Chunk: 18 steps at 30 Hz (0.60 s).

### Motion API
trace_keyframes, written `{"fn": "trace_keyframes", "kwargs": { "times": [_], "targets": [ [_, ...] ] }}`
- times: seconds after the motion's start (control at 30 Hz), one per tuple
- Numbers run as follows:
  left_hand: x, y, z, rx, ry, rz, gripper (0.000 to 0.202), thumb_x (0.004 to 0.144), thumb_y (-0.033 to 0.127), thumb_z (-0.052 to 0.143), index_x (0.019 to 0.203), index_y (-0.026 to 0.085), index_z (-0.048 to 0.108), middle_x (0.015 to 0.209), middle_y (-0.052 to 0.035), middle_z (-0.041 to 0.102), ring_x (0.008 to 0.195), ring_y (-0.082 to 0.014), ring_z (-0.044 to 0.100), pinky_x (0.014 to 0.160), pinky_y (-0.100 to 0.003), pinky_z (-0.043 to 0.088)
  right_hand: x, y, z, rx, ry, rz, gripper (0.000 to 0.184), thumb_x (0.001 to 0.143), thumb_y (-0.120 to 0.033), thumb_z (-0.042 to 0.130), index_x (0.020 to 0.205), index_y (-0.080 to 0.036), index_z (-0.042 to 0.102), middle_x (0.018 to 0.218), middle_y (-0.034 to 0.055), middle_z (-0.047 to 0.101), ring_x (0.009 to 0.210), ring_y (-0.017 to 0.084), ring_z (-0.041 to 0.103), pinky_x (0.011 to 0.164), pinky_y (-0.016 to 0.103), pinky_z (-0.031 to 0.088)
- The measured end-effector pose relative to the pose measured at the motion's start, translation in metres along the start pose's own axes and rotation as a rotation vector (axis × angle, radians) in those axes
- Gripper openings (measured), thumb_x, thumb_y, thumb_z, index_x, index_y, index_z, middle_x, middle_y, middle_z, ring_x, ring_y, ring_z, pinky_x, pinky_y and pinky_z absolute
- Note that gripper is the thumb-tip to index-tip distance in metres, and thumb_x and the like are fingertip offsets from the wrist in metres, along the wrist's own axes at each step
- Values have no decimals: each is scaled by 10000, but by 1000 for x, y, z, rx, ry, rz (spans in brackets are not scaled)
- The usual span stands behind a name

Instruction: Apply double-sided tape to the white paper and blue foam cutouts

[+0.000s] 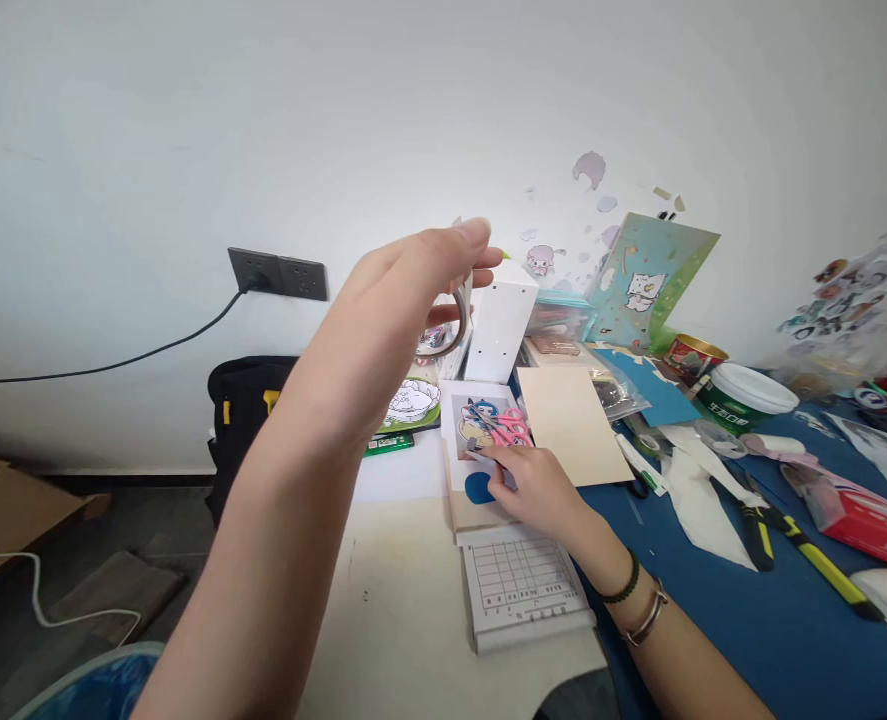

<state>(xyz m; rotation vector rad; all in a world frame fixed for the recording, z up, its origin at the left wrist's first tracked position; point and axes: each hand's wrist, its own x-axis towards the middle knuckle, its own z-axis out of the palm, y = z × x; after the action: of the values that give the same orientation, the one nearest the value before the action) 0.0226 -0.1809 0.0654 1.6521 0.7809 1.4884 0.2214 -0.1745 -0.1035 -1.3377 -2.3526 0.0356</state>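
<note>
My left hand [420,275] is raised in front of the wall, fingers curled around a thin ring [461,325] that looks like a roll of tape; part of it is hidden by the hand. Lower down, my right hand [537,485] is closed over a stack of papers, with thumb and finger pressed together at a small greyish piece [474,446] I cannot make out. Just beyond its fingertips lie pink-handled scissors [514,428] on a cartoon picture card [462,415]. A blue oval [478,488] shows beside the thumb. Below it sits a printed form pad [522,580].
A beige sheet [574,425] lies right of the scissors, with a white box [499,325] standing behind. Farther right are a white-lidded tub [747,390], yellow-black cutters [810,555] and a red package [863,515]. A black bag [252,385] stands left, below a wall socket [278,273].
</note>
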Motion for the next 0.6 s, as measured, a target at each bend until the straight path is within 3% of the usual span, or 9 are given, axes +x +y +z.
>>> {"fn": "trace_keyframes", "kwargs": {
  "times": [0.27, 0.5, 0.6],
  "targets": [
    [-1, 6, 9, -39, 74, -42, 295, 842, 373, 440, 670, 197, 605, 1012, -26, 680, 1171, -343, 507, 967, -519, 403, -4, -2, 1, 65, 63, -2, 268, 814, -129, 493, 989, -198, 684, 937, 63, 733, 782, 210, 681, 716, 348, 544],
    [3, 0, -12, -61, 183, -42, 275, 822, 392, 476, 799, 177, 646, 1102, -93, 664, 1151, -327, 523, 953, -487, 426, -7, -17, -7, 149, 121, -75, 151, 775, -263, 641, 903, -194, 683, 943, 74, 707, 898, 254, 632, 831, 430, 502],
    [5, -7, -4, -40, 111, -104, 265, 837, 404, 473, 832, 193, 633, 1136, -80, 649, 1132, -305, 533, 974, -483, 398, -8, -14, -10, 299, 220, -15, 157, 851, -266, 565, 966, -206, 653, 986, 83, 683, 946, 249, 608, 844, 422, 487]
  ]
}}
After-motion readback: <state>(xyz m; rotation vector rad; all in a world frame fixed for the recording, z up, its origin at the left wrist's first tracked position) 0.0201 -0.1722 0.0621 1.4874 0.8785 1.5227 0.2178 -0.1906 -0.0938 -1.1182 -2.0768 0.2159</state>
